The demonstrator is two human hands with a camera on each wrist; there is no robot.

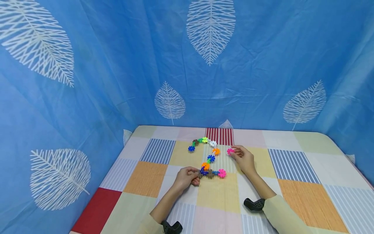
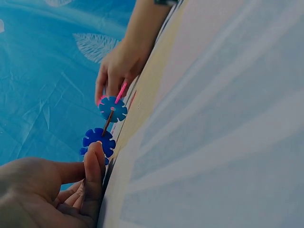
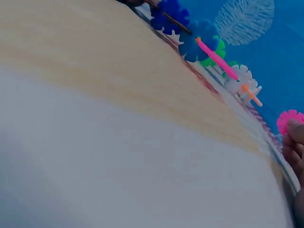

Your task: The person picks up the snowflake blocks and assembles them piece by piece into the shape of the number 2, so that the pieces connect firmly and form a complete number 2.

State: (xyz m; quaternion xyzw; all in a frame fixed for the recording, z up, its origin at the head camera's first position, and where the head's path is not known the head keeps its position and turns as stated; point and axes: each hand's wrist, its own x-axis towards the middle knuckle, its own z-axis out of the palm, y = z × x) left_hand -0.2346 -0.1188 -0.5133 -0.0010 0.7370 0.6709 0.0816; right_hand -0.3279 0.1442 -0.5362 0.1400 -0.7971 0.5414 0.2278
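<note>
A chain of interlocking flower-shaped plastic discs lies on the table in a shape like a figure 2, in blue, green, brown, white, orange and pink. At the lower left end of the chain, my left hand pinches a brown disc; in the left wrist view, its thumb and finger meet beside a dark blue disc. A loose pink disc is pinched between the fingertips of my right hand, to the right of the chain's orange disc and apart from it. Another pink disc ends the chain's bottom row.
A patchwork-patterned cloth covers the table. Blue curtains with white leaf prints hang behind it and at both sides. Black straps with camera mounts are worn on both wrists, over beige sleeves.
</note>
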